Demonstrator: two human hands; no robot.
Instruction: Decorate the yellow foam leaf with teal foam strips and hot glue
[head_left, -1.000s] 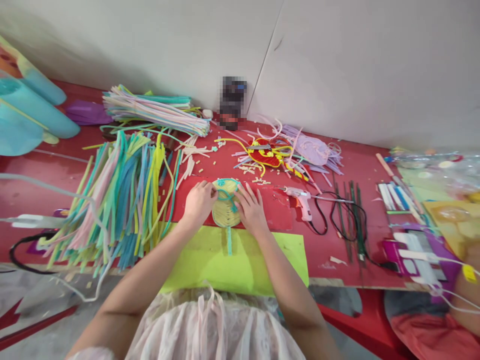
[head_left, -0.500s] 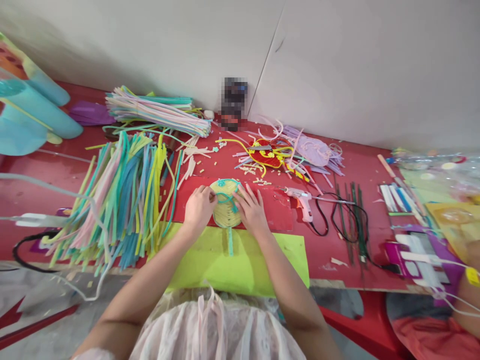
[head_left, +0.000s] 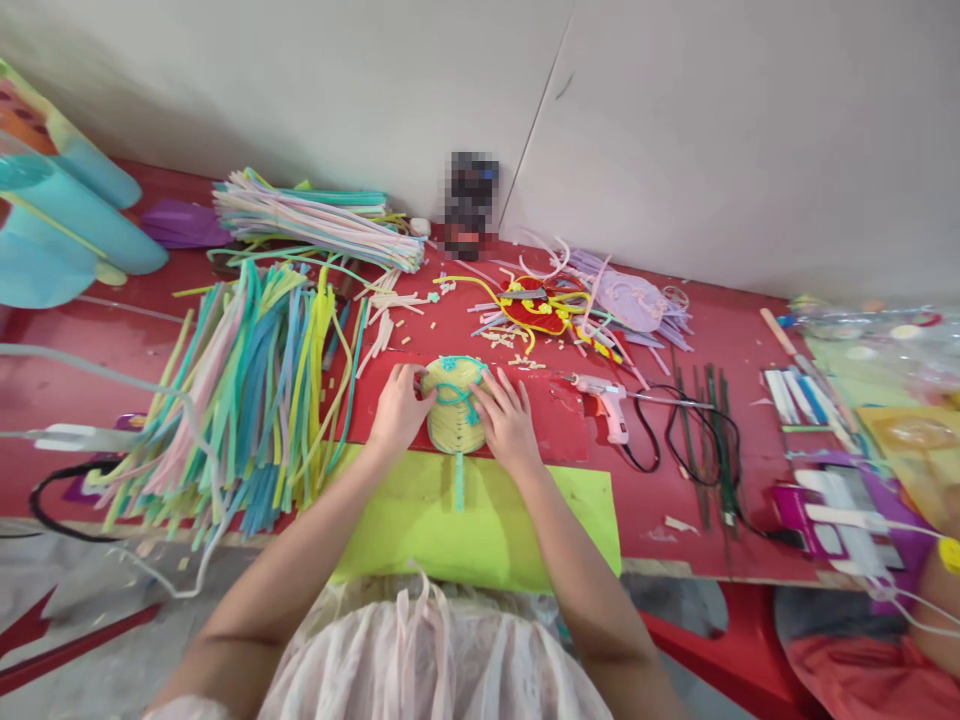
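Observation:
A round yellow fan [head_left: 450, 430] made of pipe cleaners lies on the table, with a teal rim, teal curls on its upper half and a short teal handle [head_left: 459, 485]. At its left edge, my left hand [head_left: 401, 405] is closed, thumb and curled fingers gripping the rim. Across the right edge rest the stretched, slightly spread fingers of my right hand [head_left: 510, 420], touching the teal trim. A lime-green sheet [head_left: 480, 545] lies under the handle and along the table's front edge.
Bunches of coloured pipe cleaners [head_left: 255, 400] cover the left side. Behind the fan lie a red and yellow piece [head_left: 536, 312] and a lilac one [head_left: 634, 300]. To the right are a pink glue gun [head_left: 611, 405], its black cord and dark green stems [head_left: 720, 440]. Another person's arm [head_left: 943, 510] shows at far right.
The left fingers have shifted slightly on the fan's edge, and the right fingers have moved a little outward to its right rim. The fan stays in about the same place.

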